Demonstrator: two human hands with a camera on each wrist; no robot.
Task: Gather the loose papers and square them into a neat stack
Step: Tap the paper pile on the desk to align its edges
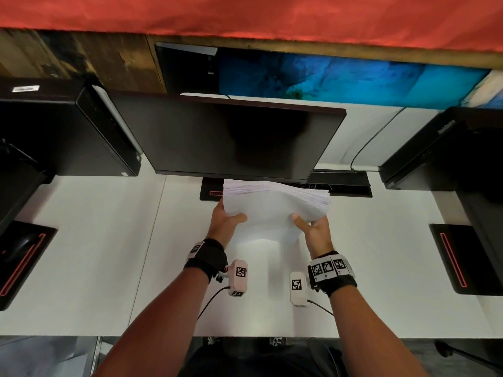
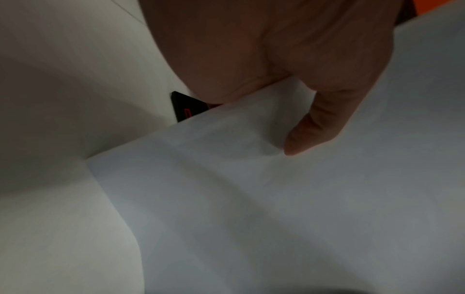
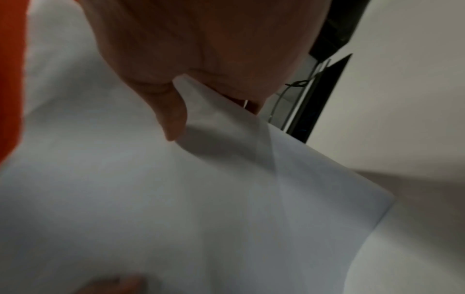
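While both hands grasp the papers (image 1: 275,210) by their side edges above the desk (image 1: 109,240), left hand (image 1: 223,223) and right hand (image 1: 315,232) with fingers clenched around them, the sheaf looks light, floppy and prone to sliding apart.

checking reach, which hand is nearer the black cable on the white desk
Right. The right hand holds the white paper stack's right side, below the black cable; the left hand holds the far side.

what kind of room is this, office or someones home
Most likely an office or computer lab. A long white desk carries a dark flat monitor with black desktop computer towers on both sides, and further red-trimmed black monitor bases suggest a row of matching workstations.
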